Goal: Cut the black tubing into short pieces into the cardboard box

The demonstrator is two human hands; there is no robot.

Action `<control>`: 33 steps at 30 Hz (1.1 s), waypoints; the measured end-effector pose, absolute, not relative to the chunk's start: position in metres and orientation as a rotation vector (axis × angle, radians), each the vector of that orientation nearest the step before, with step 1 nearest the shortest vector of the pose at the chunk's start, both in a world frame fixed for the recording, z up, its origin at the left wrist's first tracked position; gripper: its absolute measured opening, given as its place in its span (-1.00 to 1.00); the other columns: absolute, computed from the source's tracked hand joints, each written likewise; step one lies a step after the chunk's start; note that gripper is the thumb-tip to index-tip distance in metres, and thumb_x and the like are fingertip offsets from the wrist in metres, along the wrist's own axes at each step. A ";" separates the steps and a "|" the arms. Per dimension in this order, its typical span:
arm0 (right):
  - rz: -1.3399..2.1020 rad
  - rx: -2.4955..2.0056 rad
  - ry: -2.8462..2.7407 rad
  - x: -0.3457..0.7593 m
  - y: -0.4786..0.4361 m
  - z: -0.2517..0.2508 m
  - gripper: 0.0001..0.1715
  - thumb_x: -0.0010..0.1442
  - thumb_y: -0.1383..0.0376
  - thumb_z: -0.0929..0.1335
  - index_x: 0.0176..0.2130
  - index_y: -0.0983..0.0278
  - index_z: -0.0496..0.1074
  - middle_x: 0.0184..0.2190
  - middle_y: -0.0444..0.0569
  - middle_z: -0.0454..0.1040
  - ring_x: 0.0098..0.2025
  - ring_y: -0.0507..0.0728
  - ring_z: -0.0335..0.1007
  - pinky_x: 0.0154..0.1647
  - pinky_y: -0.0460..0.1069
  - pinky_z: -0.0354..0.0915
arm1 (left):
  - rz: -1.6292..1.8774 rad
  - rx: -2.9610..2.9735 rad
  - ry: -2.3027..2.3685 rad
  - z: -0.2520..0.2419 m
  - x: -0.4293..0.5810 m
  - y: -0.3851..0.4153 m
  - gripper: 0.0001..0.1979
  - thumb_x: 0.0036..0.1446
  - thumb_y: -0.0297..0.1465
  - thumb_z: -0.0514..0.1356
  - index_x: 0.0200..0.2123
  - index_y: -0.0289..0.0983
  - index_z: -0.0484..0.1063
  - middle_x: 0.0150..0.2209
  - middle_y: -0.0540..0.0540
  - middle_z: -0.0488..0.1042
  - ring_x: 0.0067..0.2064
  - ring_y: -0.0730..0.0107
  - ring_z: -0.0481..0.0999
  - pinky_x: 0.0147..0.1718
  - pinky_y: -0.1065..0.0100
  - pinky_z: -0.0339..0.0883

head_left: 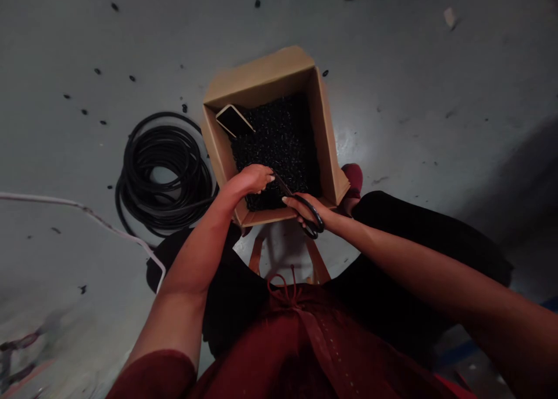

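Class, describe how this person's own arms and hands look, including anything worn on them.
The left hand and right hand are ungloved, with no watch or bracelet visible. A dark red sleeve ends above the left elbow. The right arm is bare as far as it shows.

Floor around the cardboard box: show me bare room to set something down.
The widest patch is floor right of the cardboard box, between its right wall, the red shoe and the small white piece, bearing little but specks. Crowded: the left, with the black coil and scattered black bits, and the near side, with left hand, right hand, scissors and legs.
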State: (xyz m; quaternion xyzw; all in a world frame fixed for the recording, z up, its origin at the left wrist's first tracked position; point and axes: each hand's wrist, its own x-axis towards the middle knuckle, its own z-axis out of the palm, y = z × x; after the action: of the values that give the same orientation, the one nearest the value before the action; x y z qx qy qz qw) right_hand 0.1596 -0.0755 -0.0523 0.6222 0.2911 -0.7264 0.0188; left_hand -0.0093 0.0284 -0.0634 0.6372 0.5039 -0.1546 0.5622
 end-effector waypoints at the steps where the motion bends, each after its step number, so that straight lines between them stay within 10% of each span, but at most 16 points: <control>1: -2.300 1.961 0.848 0.160 -0.073 -0.052 -0.72 0.39 0.12 0.23 -0.32 0.22 0.23 -0.67 -0.26 0.21 -0.71 -0.02 0.15 -0.71 -0.12 0.15 | -0.351 1.495 1.210 -0.061 -0.010 0.031 -0.82 0.19 -0.40 0.13 -0.27 -0.30 0.53 -0.60 0.01 0.42 -0.51 0.45 0.41 -0.45 0.45 0.23; 11: -2.249 2.251 1.321 0.170 -0.033 -0.032 -0.75 0.34 0.08 0.28 -0.16 0.21 0.30 -0.41 -0.14 0.42 -0.47 -0.02 0.35 -0.48 -0.15 0.30 | 0.088 1.369 1.357 -0.025 -0.015 0.056 -0.65 0.23 -0.44 0.04 0.04 -0.40 0.40 -0.25 -0.12 0.56 -0.42 0.55 0.37 -0.35 0.45 0.31; 33: -2.002 2.071 1.631 0.173 -0.038 -0.026 -0.51 0.27 0.00 0.31 0.07 0.22 0.35 -0.14 0.06 0.54 -0.08 0.25 0.46 -0.09 0.07 0.33 | 0.089 1.368 1.308 -0.024 -0.018 0.059 -0.73 0.19 -0.45 0.10 -0.15 -0.40 0.55 -0.29 -0.14 0.59 -0.43 0.56 0.43 -0.34 0.44 0.35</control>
State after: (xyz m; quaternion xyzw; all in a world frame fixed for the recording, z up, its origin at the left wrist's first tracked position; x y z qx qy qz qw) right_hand 0.1730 -0.0378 -0.0255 0.6235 0.4908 -0.6027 -0.0844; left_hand -0.0178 0.0590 -0.0237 0.5863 0.5605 0.0383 0.5836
